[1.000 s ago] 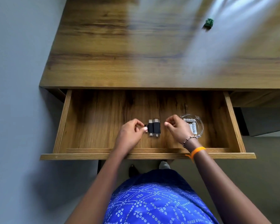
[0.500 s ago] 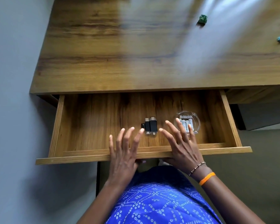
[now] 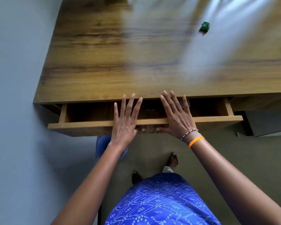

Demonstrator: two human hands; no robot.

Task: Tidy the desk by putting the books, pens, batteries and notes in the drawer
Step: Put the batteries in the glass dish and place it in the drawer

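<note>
Wooden desk fills the view, its drawer nearly shut. Left hand and right hand press its front with straight fingers; the contents are hidden. Two crumpled notes on the desktop likely come next.

I record soft daylight entering from the upper right, laying pale streaks of glare across the table and washing out its grain there. The left side of the tabletop stays darker and warmer. The drawer interior sits in deep shadow under the table edge; I cannot make out its contents. Motion blur smears the wood grain and the far table surface. Wide-angle distortion bows the table edges and splays the forearms toward the lower corners. The grey wall at left is evenly, dimly lit.
</note>
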